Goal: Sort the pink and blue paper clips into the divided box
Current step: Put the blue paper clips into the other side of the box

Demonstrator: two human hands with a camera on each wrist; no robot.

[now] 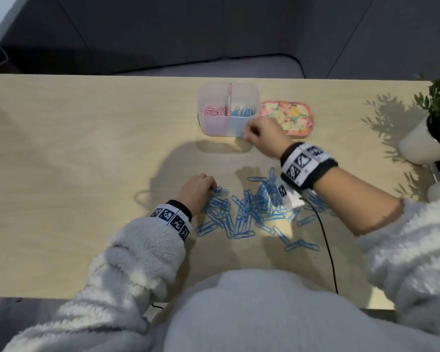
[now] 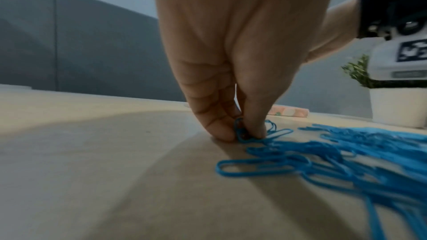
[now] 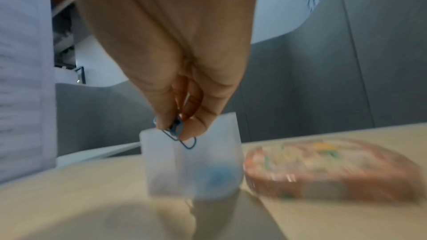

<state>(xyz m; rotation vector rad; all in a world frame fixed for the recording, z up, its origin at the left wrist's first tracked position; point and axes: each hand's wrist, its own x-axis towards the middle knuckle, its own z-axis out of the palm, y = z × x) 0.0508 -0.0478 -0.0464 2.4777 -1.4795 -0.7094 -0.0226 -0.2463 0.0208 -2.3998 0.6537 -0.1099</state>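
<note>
A translucent divided box [image 1: 221, 127] stands at the far middle of the table, pink clips [image 1: 214, 109] in its left half and blue clips [image 1: 242, 111] in its right half. A heap of blue paper clips [image 1: 254, 212] lies on the table near me. My left hand [image 1: 197, 191] is at the heap's left edge, thumb and fingers pinching a blue clip [image 2: 241, 131] against the table. My right hand [image 1: 258, 132] hovers by the box's [image 3: 191, 167] near right corner, pinching blue clips [image 3: 177, 132] between thumb and fingers.
A flowery pink lid [image 1: 287, 118] lies right of the box. A potted plant [image 1: 432, 125] in a white pot stands at the right edge. A black cable [image 1: 325, 240] runs from my right wrist across the table's near side. The wooden table [image 1: 87, 174] is bare on the left.
</note>
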